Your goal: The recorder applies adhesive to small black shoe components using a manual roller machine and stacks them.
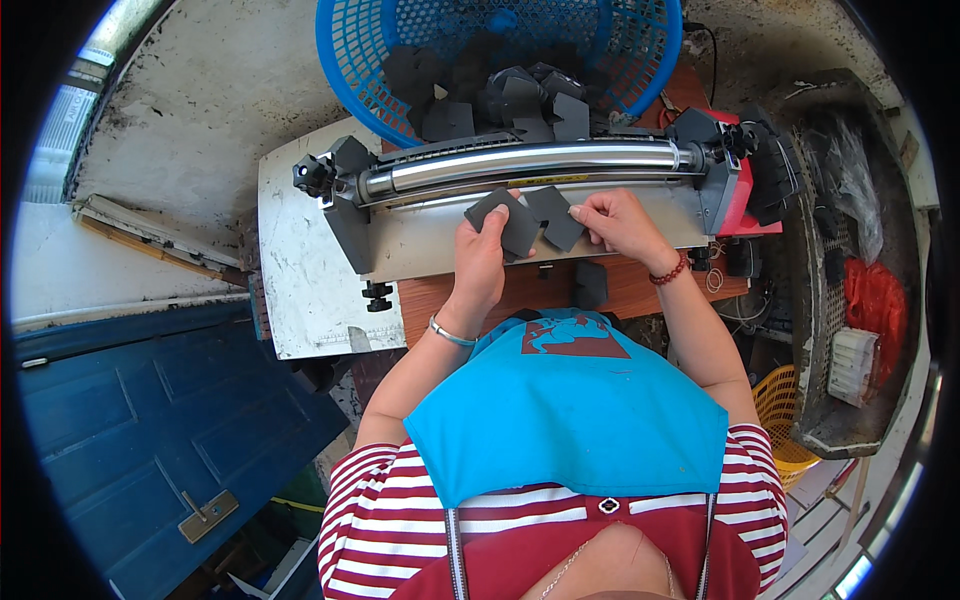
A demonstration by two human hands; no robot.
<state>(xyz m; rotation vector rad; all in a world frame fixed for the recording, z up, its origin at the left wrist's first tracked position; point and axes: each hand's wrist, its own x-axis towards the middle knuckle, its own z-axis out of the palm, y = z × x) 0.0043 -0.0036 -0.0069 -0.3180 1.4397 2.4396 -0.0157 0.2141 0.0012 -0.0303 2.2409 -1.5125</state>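
Observation:
My left hand is closed on a dark grey flat piece, its thumb lying over the top. In my right hand a second dark grey piece, with a notched edge, is pinched at its right corner between thumb and fingertips. The two pieces are side by side, their near edges close together, above the front plate of a roller machine. Just behind them runs the machine's shiny metal roller. Another dark piece lies on the brown tabletop, near the front of my apron.
Behind the roller stands a blue plastic basket with many dark pieces heaped in it. Black knobs stick out at the machine's left end; a red side housing is at its right. A yellow basket sits low on the right.

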